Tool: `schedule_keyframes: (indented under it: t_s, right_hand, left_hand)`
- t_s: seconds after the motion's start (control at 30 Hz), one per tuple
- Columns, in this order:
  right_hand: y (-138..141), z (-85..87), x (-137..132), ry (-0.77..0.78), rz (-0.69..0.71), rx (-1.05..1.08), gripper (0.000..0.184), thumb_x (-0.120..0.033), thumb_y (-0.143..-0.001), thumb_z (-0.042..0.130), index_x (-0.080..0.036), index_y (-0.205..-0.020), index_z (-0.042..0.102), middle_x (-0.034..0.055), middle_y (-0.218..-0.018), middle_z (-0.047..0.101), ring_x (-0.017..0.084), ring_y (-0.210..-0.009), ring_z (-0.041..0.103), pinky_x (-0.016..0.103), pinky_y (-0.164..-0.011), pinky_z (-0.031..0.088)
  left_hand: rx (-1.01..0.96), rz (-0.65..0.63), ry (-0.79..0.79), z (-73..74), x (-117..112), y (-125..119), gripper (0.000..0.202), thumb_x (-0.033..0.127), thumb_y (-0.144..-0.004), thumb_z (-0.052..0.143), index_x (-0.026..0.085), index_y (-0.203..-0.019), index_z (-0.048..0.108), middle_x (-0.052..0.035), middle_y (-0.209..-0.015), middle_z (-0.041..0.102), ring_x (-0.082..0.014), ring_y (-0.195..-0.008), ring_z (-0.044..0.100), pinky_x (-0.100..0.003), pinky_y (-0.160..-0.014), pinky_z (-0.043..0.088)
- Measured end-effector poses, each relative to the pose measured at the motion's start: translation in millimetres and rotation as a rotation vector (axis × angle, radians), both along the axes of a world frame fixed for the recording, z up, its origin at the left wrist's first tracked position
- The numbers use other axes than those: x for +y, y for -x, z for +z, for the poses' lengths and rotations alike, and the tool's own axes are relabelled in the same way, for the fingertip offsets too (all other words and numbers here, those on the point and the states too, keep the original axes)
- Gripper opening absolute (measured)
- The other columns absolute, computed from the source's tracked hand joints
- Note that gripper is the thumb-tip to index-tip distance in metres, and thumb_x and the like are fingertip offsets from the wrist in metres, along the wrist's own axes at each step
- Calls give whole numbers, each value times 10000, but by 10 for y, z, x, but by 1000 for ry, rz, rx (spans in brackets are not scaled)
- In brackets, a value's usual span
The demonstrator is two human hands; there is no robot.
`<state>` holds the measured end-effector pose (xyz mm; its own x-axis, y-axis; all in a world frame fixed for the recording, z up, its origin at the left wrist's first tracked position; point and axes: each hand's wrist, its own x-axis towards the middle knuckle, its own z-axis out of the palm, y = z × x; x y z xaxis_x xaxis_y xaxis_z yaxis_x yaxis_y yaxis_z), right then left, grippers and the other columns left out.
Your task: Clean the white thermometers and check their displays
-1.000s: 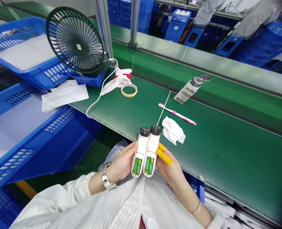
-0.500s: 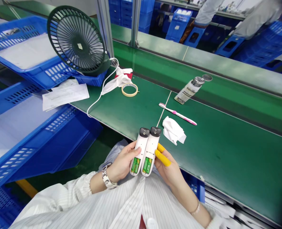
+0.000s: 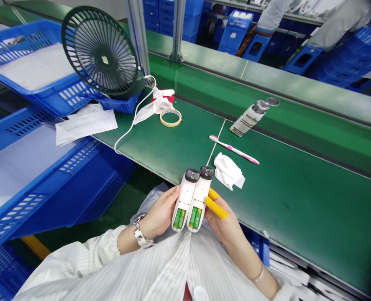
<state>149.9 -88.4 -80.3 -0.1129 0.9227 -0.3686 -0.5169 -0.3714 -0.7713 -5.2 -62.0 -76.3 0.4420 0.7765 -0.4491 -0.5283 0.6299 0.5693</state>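
Note:
Side by side in front of my chest are two white handheld devices with black tops, a left one [image 3: 185, 195] and a right one [image 3: 201, 190], their sides nearly touching. Each has an uncovered battery slot at its lower end, with green batteries [image 3: 179, 218] inside. My left hand [image 3: 160, 212] is closed on the left device, thumb along its side edge. My right hand [image 3: 222, 223], with yellow covers on two fingers, grips the right device from its right side. Fingers behind the devices are hidden. Just beyond them, a crumpled white cloth [image 3: 228, 170] lies on the green bench [image 3: 301, 196].
A toothbrush [image 3: 234, 149], a pump-top bottle [image 3: 247, 120] and a tape roll [image 3: 170, 118] are on the bench. At left stand a dark fan [image 3: 100, 54] with a white cable [image 3: 135, 115], papers [image 3: 86, 125] and blue crates [image 3: 62, 184]. People's sleeves [image 3: 275, 14] show across the line.
Both devices have shifted slightly right and tilt a little more that way at their tops. My left thumb has slid from the left device's front face to its edge.

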Motion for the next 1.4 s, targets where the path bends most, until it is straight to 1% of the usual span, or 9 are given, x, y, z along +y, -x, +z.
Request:
schedule_keyframes:
  t_s: [0.37, 0.47, 0.57, 0.73, 0.87, 0.93, 1.1, 1.3, 1.4]
  right_hand:
    - [-39, 87, -6, 8, -8, 36, 309, -281, -776, 643, -232, -1078, 603, 52, -1087, 647, 189, -915, 618, 321, -799, 500]
    - [-69, 107, -19, 24, -21, 48, 292, -307, -782, 636, -230, -1062, 605, 60, -1059, 669, 199, -878, 638, 343, -782, 507]
    - [-88, 106, -37, 65, -60, 34, 312, -324, -763, 654, -230, -1055, 602, 52, -1029, 687, 197, -876, 644, 314, -749, 509]
    - [-66, 69, -61, 130, -60, 38, 382, -454, -745, 647, -218, -1040, 592, 49, -919, 708, 196, -804, 649, 278, -634, 509]
    - [-45, 45, -73, 136, -46, 36, 347, -415, -756, 640, -217, -1034, 581, 29, -837, 688, 68, -466, 475, 166, -384, 323]
    - [-41, 41, -80, 134, -33, 30, 372, -367, -735, 654, -229, -1068, 563, 22, -819, 669, 48, -421, 382, 161, -352, 241]
    - [-37, 44, -105, 133, -29, 18, 427, -293, -667, 665, -233, -1074, 553, -6, -749, 607, 43, -429, 355, 157, -359, 223]
    - [-33, 64, -109, 93, -10, -106, 430, -306, -695, 638, -222, -1099, 518, 36, -923, 642, 53, -463, 390, 185, -378, 244]
    - [-19, 65, -104, 93, 21, -121, 464, -340, -717, 655, -234, -1139, 494, 22, -904, 616, 31, -430, 316, 183, -370, 174]
  left_hand:
    - [-39, 18, 25, 33, 19, 12, 201, 272, -876, 495, 158, -968, 632, -55, -934, 674, -177, -878, 625, -285, -780, 492]
    - [-32, 18, 120, 18, 34, 51, 197, 288, -867, 510, 144, -957, 611, -70, -845, 671, -163, -776, 636, -274, -717, 511]
    - [-12, 24, 160, -11, 50, 84, 216, 324, -845, 552, 127, -920, 601, -53, -720, 632, -118, -652, 603, -196, -589, 486]
    - [-27, 30, 166, -9, 66, 71, 335, 442, -845, 518, 117, -848, 600, -35, -750, 575, -83, -583, 548, -159, -468, 411]
    - [-70, 22, 169, 30, 72, 49, 334, 448, -869, 463, 159, -984, 585, -21, -764, 559, -82, -554, 531, -173, -458, 393]
    - [-72, 15, 175, 41, 69, 45, 321, 423, -872, 462, 174, -1050, 560, -17, -741, 554, -86, -544, 523, -177, -459, 390]
    - [-61, 10, 182, 49, 65, 42, 270, 387, -872, 466, 172, -1003, 563, -20, -741, 561, -87, -549, 516, -177, -457, 391]
    - [-25, 7, 173, 60, 67, 36, 262, 378, -870, 468, 161, -978, 570, -20, -744, 561, -89, -559, 506, -185, -461, 384]
    - [15, 23, 132, 56, 41, 36, 263, 394, -859, 493, 164, -949, 587, -14, -759, 564, -96, -589, 503, -196, -476, 378]
